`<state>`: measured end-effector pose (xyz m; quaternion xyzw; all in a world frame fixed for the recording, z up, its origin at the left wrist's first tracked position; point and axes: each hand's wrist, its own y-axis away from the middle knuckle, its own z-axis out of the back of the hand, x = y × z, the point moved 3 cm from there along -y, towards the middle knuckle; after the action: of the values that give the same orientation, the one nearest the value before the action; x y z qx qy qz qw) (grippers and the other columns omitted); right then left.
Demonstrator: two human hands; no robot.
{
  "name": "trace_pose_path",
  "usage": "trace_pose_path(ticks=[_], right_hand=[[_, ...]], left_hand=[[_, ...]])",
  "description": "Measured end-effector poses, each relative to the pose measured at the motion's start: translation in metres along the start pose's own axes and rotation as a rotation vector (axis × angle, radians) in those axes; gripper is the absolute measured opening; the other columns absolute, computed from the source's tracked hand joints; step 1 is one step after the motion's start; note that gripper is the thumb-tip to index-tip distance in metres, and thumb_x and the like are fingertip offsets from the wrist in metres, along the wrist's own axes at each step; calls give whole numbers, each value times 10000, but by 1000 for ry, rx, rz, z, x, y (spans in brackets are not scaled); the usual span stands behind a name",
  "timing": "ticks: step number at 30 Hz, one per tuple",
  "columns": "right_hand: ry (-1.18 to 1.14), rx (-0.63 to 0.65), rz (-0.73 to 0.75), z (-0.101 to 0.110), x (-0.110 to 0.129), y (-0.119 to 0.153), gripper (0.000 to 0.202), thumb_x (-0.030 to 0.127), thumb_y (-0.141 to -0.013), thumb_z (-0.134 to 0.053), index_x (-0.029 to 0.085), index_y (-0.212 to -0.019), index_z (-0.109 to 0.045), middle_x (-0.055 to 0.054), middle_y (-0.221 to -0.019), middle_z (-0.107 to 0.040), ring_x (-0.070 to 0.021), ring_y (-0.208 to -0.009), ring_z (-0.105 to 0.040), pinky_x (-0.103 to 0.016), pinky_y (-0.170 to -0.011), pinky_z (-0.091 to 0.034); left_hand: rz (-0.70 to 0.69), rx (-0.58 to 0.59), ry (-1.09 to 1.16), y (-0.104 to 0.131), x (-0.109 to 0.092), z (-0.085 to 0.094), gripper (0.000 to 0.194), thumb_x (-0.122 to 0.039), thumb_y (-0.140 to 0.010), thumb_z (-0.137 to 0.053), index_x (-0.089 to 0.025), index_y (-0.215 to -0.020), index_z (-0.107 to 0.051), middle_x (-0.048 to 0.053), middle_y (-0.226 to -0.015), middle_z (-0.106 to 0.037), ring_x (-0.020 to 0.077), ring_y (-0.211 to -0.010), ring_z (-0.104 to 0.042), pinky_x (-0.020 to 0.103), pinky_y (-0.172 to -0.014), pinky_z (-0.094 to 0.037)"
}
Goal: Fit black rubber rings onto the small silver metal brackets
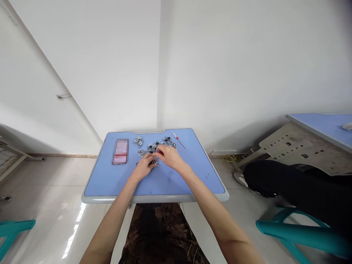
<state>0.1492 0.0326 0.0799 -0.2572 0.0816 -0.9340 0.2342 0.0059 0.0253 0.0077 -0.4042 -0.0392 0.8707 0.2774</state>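
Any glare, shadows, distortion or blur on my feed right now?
In the head view, bright glare strips streak the floor at lower left; a soft shadow lies on the wall by the second desk; the phone screen is pixelated; lens distortion stretches the edges; metal parts near the left hand and right hand show little fine detail.

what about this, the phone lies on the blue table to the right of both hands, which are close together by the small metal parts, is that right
No: the head view shows the phone left of the left hand and right hand, not right of them. It does lie on the blue table, the hands close together by the small metal parts.
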Motion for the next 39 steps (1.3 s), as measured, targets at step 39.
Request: trace_pose_path(ticks=[39], right_hand=[[-14, -40, 9, -8, -6, 2, 149, 301, -890, -565, 182, -802, -584, 13, -664, -597, -113, -574, -503, -218, -560, -304]], left_hand=[[6, 86, 161, 2, 8, 12, 137, -142, -820, -578, -184, -925, -654, 39, -929, -570, 155, -802, -579, 318, -785, -484]])
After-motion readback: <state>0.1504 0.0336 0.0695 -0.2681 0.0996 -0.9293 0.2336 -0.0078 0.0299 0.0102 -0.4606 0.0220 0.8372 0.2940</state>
